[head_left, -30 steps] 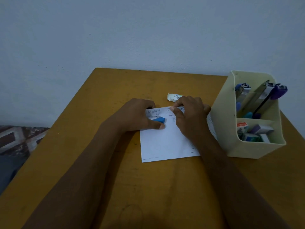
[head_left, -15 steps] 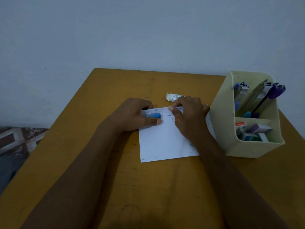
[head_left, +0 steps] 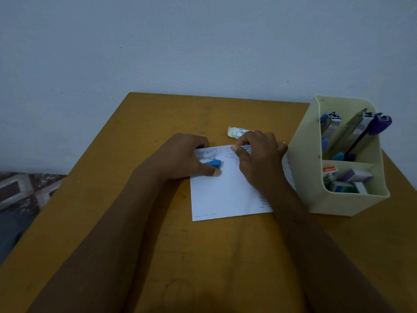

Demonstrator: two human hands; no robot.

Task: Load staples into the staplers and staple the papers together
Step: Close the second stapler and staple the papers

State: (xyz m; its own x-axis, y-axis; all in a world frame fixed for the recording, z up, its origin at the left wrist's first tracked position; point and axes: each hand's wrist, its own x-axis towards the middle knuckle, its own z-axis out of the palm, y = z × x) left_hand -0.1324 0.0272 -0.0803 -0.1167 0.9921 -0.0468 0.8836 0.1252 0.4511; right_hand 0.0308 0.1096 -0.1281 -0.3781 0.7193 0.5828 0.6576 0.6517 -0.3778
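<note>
Hands (head_left: 225, 159) on papers (head_left: 225, 195) — staplers (head_left: 352, 132) binned (head_left: 316, 177)

Matt white paper (head_left: 225, 195); smooth blue plastic stapler (head_left: 213, 163); scuffed matt wood table (head_left: 140, 136); matt cream plastic organizer (head_left: 302, 168).

A plain pale blue-grey wall (head_left: 203, 41) fills the upper half of the view, its paint faintly speckled and bare. Against it stands a wooden table (head_left: 140, 136) with a mustard-brown top, scuffed with small dark marks, its far edge touching the wall. At the lower left, beside the table, shows a patterned floor (head_left: 20, 190) of reddish and grey tiles; the light is dim and even.
</note>
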